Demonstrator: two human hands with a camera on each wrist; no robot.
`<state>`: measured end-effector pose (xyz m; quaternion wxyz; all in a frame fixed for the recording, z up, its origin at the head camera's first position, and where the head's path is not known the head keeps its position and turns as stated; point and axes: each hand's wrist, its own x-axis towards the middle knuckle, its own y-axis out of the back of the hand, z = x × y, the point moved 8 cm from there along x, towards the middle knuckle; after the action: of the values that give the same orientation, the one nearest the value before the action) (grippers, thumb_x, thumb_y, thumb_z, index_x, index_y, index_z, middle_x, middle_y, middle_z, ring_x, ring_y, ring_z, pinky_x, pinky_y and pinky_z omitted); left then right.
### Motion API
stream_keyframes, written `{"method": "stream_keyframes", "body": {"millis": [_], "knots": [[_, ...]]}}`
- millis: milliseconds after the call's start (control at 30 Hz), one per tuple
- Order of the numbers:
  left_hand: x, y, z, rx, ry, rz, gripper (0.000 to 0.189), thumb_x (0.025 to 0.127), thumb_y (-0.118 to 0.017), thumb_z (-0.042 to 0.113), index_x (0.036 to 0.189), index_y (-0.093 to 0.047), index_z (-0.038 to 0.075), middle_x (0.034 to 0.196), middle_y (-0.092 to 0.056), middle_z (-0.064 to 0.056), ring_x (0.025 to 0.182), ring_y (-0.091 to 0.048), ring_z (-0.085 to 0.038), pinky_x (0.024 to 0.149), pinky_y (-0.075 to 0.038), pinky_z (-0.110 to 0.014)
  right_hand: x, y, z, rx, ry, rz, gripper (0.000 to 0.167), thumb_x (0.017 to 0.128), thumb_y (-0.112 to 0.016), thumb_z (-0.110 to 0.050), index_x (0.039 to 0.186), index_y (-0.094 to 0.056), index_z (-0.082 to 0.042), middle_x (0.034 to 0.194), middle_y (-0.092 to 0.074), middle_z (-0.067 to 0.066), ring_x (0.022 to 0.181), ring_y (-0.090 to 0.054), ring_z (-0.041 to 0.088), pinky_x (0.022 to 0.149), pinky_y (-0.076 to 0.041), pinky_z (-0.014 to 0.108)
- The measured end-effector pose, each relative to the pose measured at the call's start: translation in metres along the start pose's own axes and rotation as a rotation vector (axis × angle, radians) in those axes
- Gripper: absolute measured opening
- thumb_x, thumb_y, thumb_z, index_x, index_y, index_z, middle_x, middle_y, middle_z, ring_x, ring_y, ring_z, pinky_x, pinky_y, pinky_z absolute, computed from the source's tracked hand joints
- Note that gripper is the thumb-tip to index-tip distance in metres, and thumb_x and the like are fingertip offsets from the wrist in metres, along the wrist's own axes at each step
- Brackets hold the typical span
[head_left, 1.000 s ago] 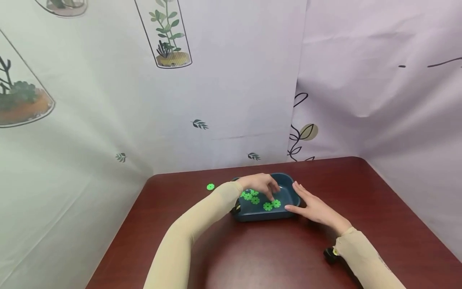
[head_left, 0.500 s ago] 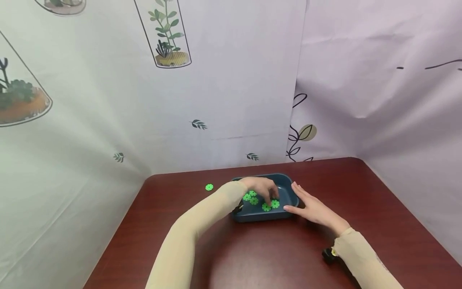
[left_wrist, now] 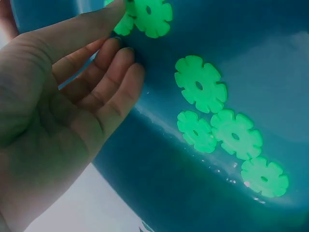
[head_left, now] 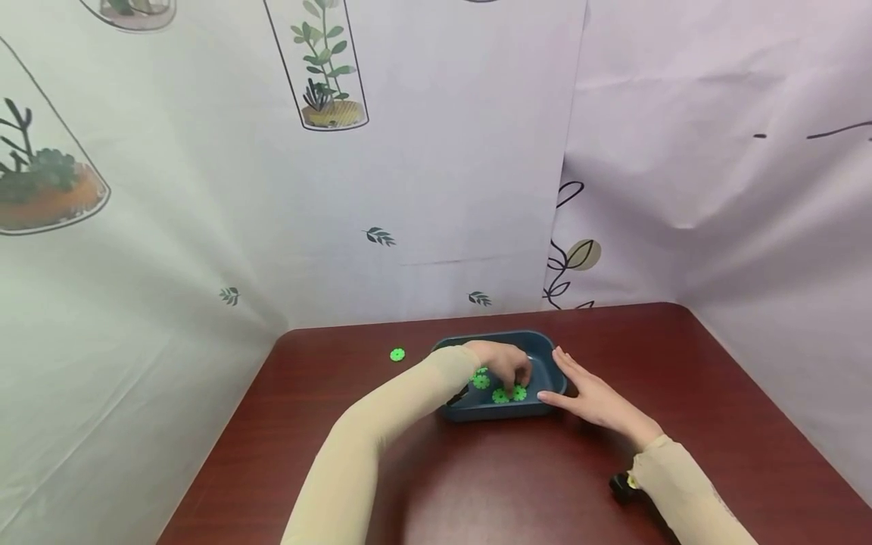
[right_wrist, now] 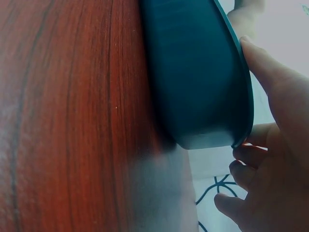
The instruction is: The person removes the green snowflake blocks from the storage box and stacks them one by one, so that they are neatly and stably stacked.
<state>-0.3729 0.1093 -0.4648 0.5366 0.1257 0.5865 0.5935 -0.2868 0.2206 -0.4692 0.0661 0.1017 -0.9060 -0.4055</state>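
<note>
A dark blue plastic basin [head_left: 490, 412] stands on the table with several bright green, notched plastic discs [left_wrist: 200, 84] in it. Inside the basin, my left hand [head_left: 504, 363] reaches down with bent fingers. Its thumb lies over one green disc [left_wrist: 124, 25] in the left wrist view, and the index fingertip is hidden behind. A neighbouring disc [left_wrist: 157, 19] overlaps that one. At the basin's right end, my right hand [head_left: 602, 401] touches the rim, thumb and fingers spread around the corner. The right wrist view shows its thumb [right_wrist: 258, 55] along the rim.
One more green disc [head_left: 397, 354] lies on the reddish-brown table [head_left: 477, 477], left of the basin. White curtains [head_left: 436, 189] printed with plants hang behind and at both sides of the table.
My left hand has shifted slightly right and lower in the basin, its fingers now over the two nearer right discs. My right hand stays at the rim.
</note>
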Motion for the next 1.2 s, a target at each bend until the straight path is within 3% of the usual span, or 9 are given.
{"method": "stream_keyframes", "body": {"millis": [167,333,467,700,1033,1200], "knots": [[0.004,-0.005,0.005,0.092,0.003,-0.028,0.023,0.085,-0.083,0.017,0.102,-0.068,0.018,0.098,-0.062,0.008,0.089,-0.057,-0.009,0.076,-0.048,-0.023,-0.001,0.001,0.001,0.0,0.002,-0.001,0.102,0.09,-0.064,-0.063,0.162,-0.015,-0.011,0.167,-0.009,0.02,0.148,-0.016,0.049,0.107,-0.026,0.074],[0.003,-0.004,0.006,0.08,-0.011,-0.028,0.021,0.085,-0.083,0.018,0.098,-0.067,0.018,0.096,-0.062,0.007,0.086,-0.057,-0.01,0.073,-0.048,-0.024,0.0,0.001,0.001,-0.003,0.002,0.005,0.102,0.09,-0.064,-0.063,0.162,-0.015,-0.011,0.167,-0.01,0.019,0.149,-0.016,0.048,0.107,-0.025,0.074],[0.0,0.001,0.002,-0.015,-0.033,-0.002,0.017,0.085,-0.082,0.012,0.092,-0.067,0.016,0.092,-0.064,0.006,0.083,-0.057,-0.011,0.071,-0.049,-0.023,0.001,0.002,0.001,-0.01,0.004,0.006,0.102,0.09,-0.064,-0.063,0.162,-0.015,-0.01,0.167,-0.01,0.02,0.148,-0.017,0.048,0.107,-0.025,0.074],[-0.01,0.011,-0.01,-0.278,-0.079,0.033,0.014,0.088,-0.075,0.001,0.095,-0.068,0.012,0.091,-0.068,-0.001,0.079,-0.063,-0.012,0.071,-0.055,-0.024,0.002,0.0,0.001,-0.016,-0.001,-0.005,0.103,0.09,-0.064,-0.064,0.162,-0.015,-0.008,0.166,-0.01,0.021,0.147,-0.019,0.05,0.107,-0.027,0.072],[-0.037,0.051,-0.025,-0.413,-0.115,0.206,0.014,0.092,-0.07,0.001,0.103,-0.07,0.01,0.094,-0.07,-0.004,0.082,-0.066,-0.015,0.081,-0.058,-0.036,0.003,0.003,-0.001,-0.01,0.003,-0.008,0.103,0.09,-0.064,-0.063,0.162,-0.014,-0.008,0.166,-0.009,0.021,0.148,-0.018,0.049,0.107,-0.027,0.072],[-0.055,0.068,-0.041,-0.493,-0.112,0.306,0.016,0.092,-0.07,0.001,0.106,-0.071,0.007,0.096,-0.07,-0.005,0.088,-0.068,-0.016,0.081,-0.058,-0.031,0.002,0.001,-0.002,-0.016,0.007,-0.013,0.105,0.09,-0.064,-0.064,0.162,-0.015,-0.007,0.167,-0.009,0.02,0.148,-0.016,0.048,0.109,-0.025,0.071]]}}
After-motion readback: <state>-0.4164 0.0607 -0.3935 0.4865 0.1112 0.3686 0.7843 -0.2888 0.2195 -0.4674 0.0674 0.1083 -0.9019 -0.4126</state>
